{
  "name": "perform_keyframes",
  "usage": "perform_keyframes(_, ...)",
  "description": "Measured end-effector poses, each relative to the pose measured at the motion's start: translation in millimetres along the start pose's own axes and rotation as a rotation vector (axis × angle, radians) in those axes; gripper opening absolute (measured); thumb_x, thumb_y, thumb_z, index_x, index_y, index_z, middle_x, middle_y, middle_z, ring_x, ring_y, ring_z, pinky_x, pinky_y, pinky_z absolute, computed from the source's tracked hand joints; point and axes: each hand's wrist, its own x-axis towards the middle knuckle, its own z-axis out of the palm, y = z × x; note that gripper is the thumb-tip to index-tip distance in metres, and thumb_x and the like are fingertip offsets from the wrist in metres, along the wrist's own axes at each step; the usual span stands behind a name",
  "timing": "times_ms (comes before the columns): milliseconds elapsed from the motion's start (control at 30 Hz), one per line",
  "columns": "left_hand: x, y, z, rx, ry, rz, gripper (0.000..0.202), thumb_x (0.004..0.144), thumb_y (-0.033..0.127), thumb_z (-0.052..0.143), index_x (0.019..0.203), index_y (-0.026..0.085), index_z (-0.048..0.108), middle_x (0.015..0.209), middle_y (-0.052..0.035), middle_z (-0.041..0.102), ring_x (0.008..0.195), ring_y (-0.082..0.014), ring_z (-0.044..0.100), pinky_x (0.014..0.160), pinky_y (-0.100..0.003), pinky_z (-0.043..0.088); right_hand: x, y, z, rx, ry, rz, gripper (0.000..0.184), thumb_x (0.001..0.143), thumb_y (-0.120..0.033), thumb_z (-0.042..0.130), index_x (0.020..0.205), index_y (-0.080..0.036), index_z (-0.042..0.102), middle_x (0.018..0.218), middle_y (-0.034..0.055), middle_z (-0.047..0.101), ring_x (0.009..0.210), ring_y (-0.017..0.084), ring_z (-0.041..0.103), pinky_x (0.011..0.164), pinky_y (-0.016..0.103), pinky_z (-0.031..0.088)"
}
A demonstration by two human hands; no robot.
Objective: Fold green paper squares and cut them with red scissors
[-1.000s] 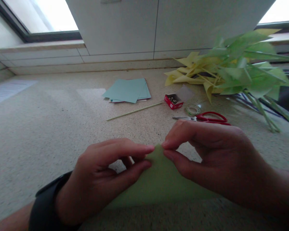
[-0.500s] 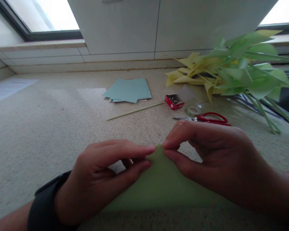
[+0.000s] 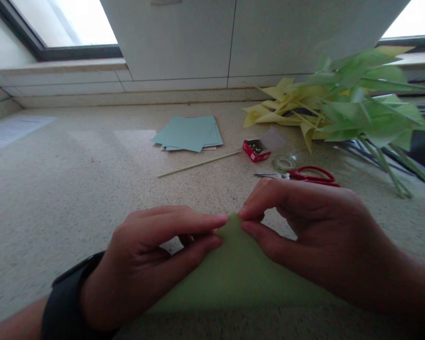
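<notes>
Almost nothing moved vs. prev. frame — L hand (image 3: pixel 152 257) & R hand (image 3: pixel 326 236) pinch green paper (image 3: pixel 242 274) near apex; better align edges exactly.

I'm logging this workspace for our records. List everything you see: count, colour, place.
Green sheet: 1, pale green, front centre, under the hands
Paper stack: 1, pale blue on top, back centre
Stick: 1, pale green, in front of the stack
Red box: 1, right of the stick
Metal pieces: several, shiny, inside the box
Tape roll: 1, greenish, behind the scissors
Scissors: 1 pair, red handles, behind the right hand
Pinwheels: several, green and yellow, back right
Printed page: 1, whitish, far left
Windows: 2, dark frames, upper corners
Counter: 1, speckled beige, beneath everything
Wristband: 1, black, left wrist
Left hand: 1, touching the sheet's left slope
Right hand: 1, pinching near its peak
</notes>
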Motion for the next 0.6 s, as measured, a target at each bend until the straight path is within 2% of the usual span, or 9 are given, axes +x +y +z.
perform_keyframes(333, 0.7, -0.1, 0.6, 0.003, -0.002, 0.036, 0.037, 0.091, 0.014, 0.071, 0.121, 0.036, 0.070, 0.094, 0.0066, 0.079, 0.080, -0.0080, 0.072, 0.058, -0.012, 0.053, 0.1, -1.4, -0.1, -0.008, -0.002, -0.010, 0.004, 0.081, -0.017, 0.070, 0.081, -0.021, 0.069, 0.071, -0.0063, 0.067, 0.065, 0.006, 0.061, 0.059, 0.018, 0.047)
perform_keyframes(600, 1.4, -0.6, -0.5, -0.029, -0.032, 0.042, 0.036, 0.090, 0.010, 0.070, 0.119, 0.032, 0.073, 0.097, 0.0023, 0.080, 0.080, -0.0113, 0.074, 0.062, -0.016, 0.056, 2.3, 1.3, 0.1, 0.034, -0.014, 0.001, 0.003, 0.082, -0.018, 0.071, 0.083, -0.020, 0.070, 0.072, -0.0053, 0.067, 0.065, 0.007, 0.060, 0.058, 0.018, 0.048)
